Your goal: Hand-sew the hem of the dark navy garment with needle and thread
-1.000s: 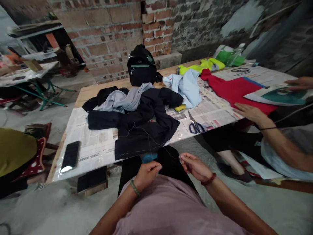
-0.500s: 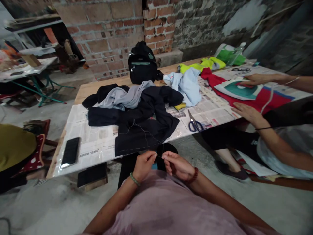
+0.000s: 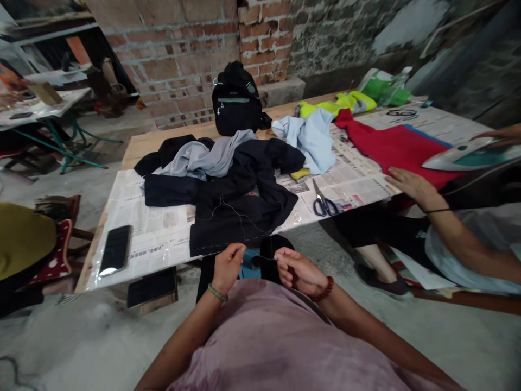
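Observation:
My left hand [image 3: 227, 269] is closed, thumb and forefinger pinched on a pale thread [image 3: 241, 216]. In my right hand [image 3: 300, 271], the fingertips are pinched on thread as well; a needle, if there is one, is too small to make out. Both hands hang just off the table's front edge, apart from each other. The thread runs up over a dark navy garment [image 3: 228, 220], which has a line of light stitches along its near edge. Right of that cloth lie scissors [image 3: 323, 202] with dark blue handles, blades pointing away.
A phone [image 3: 115, 250] lies on the newspaper-covered table [image 3: 163, 233] at left. Behind the garment stand a black backpack [image 3: 237, 103] and a light blue cloth [image 3: 311, 138]. At right, a co-worker's hand [image 3: 413, 183] rests by a red cloth [image 3: 402, 152], beside an iron [image 3: 468, 155].
My left hand has moved left and slightly up, widening the gap between my hands. The co-worker's iron has slid right and nearer over the red cloth.

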Tool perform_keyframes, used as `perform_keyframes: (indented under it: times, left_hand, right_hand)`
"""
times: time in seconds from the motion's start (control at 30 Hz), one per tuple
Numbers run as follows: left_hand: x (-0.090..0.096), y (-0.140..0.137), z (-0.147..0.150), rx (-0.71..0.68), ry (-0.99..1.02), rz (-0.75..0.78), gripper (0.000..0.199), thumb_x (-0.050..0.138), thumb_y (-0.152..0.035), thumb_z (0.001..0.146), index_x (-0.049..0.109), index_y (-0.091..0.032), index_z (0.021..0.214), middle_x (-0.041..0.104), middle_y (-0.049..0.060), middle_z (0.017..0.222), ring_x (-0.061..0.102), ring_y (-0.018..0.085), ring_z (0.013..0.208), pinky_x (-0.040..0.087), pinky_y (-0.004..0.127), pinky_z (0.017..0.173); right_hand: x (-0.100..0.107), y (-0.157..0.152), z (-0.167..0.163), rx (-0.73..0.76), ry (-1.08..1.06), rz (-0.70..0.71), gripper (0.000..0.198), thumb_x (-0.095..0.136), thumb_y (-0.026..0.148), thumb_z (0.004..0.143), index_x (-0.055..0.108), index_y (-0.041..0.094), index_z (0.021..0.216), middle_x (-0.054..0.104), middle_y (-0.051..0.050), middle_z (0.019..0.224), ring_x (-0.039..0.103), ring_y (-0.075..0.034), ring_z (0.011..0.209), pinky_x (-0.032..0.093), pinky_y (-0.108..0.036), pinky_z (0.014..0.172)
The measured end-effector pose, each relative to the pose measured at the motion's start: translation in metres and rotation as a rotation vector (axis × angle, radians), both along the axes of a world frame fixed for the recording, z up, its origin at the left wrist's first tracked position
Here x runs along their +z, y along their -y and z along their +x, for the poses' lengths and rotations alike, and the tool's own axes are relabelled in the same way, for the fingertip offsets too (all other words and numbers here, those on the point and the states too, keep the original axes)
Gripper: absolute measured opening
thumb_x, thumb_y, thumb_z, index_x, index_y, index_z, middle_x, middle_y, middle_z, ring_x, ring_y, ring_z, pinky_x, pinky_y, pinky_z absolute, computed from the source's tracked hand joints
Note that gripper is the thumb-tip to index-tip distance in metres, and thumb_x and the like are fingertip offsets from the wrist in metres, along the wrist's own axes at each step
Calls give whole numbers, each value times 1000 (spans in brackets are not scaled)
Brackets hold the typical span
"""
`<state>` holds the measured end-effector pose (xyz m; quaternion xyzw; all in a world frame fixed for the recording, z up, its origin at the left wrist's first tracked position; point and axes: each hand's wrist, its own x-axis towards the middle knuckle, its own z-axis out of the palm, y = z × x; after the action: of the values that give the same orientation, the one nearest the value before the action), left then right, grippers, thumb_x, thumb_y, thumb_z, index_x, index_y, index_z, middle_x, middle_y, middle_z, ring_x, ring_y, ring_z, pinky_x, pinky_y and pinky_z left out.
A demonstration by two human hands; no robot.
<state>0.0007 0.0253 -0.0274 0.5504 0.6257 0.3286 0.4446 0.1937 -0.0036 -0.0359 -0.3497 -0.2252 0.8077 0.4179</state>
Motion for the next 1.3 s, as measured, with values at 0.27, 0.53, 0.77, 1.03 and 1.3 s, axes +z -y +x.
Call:
perform_keyframes:
  times: [0.27, 0.53, 0.77, 1.03, 1.3]
  left_hand:
    - [-16, -5, -14, -230, -394, 257, 30, 43, -16, 77, 62, -16, 100, 59, 9, 105, 56, 18, 95, 45, 32, 85]
    - [29, 9, 11, -385, 164, 185, 45, 42, -15, 77, 46, -24, 120, 46, 10, 124, 55, 4, 57, 48, 20, 55]
    - [22, 14, 30, -514, 401, -294, 51, 55, -25, 70, 43, -17, 119, 55, 10, 107, 46, 1, 41, 35, 16, 36]
    - [19, 17, 23, -394, 327, -372, 26, 56, -38, 70, 59, -12, 70, 41, -8, 43, 32, 2, 36, 24, 16, 38]
    - [13, 17, 18, -313, 314, -371, 27, 59, -39, 67, 60, -12, 67, 41, -8, 41, 31, 3, 36, 21, 17, 38]
  right_hand:
    - [3, 4, -2, 27, 74, 64, 21, 61, 33, 74, 49, 17, 78, 41, 8, 52, 36, -3, 35, 35, -17, 32]
    - [20, 9, -11, 75, 131, 102, 26, 61, 38, 72, 46, 17, 78, 42, 8, 49, 36, -3, 33, 34, -16, 31]
    - [24, 11, -10, 82, 227, 113, 32, 60, 44, 71, 44, 17, 76, 43, 9, 48, 38, -3, 31, 30, -15, 30]
    - [17, 7, -13, 48, 364, 127, 29, 59, 42, 71, 47, 16, 74, 43, 8, 44, 34, -2, 31, 24, -14, 30]
    - [15, 2, -11, 16, 365, 108, 29, 60, 42, 70, 47, 16, 76, 44, 8, 48, 36, -3, 32, 23, -14, 30]
